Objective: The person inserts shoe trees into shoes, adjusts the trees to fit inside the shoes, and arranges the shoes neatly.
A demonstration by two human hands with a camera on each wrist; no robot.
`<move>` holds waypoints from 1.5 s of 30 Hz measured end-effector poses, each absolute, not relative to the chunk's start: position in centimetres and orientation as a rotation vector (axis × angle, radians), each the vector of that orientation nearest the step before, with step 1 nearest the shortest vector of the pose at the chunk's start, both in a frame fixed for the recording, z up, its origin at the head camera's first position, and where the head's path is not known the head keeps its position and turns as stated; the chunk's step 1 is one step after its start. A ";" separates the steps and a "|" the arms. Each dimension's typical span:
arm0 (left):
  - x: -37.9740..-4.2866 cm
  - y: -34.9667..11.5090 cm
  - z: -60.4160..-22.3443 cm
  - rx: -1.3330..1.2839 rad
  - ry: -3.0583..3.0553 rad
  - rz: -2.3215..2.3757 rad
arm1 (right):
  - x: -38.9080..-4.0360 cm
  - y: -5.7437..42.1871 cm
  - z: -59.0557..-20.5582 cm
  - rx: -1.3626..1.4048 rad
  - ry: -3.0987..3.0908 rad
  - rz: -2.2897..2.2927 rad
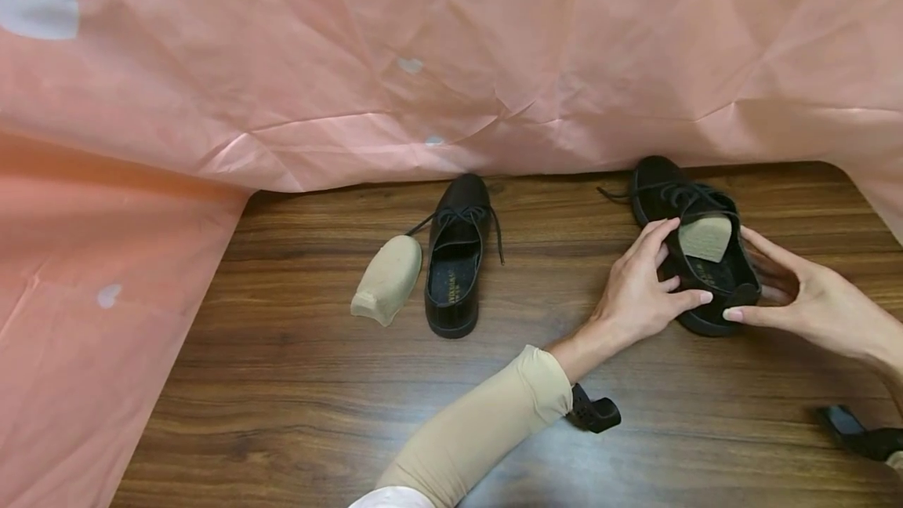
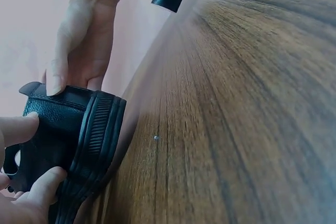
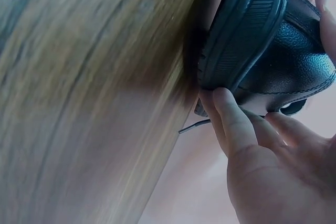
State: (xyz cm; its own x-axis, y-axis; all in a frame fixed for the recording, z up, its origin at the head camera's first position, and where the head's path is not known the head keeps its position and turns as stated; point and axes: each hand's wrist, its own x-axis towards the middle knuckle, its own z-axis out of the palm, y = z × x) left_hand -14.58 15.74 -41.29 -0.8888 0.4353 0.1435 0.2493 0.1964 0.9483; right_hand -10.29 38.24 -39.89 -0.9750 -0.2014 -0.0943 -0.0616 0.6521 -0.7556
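A black lace-up shoe (image 1: 744, 269) stands at the right on the wooden surface, toe pointing away. My left hand (image 1: 638, 288) grips its left side, thumb by the heel. From the other side my right hand (image 1: 811, 296) holds it, thumb at the back rim and fingers along the wall. Inside the shoe's opening sits a beige moulded shoe insert (image 1: 705, 237), its front part hidden under the laces. In the left wrist view the shoe's heel (image 2: 58, 124) shows between both hands. The right wrist view shows my right fingers (image 3: 236, 121) against the side near the ribbed sole.
A matching black shoe (image 1: 454, 316) stands left of centre with its laces tied. Beside it lies another beige insert (image 1: 388, 277). A pink cloth with pale hearts (image 1: 423, 45) hangs behind and to the left of the brown wooden surface (image 1: 282, 398).
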 end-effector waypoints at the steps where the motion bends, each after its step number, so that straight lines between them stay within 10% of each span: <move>1: -14.6 15.8 -41.3 0.663 2.304 1.776 | -10.3 38.3 -39.9 -0.215 2.700 -1.217; 45: -15.4 18.2 -41.4 0.704 2.358 1.676 | -10.9 40.2 -40.3 -0.081 2.720 -1.198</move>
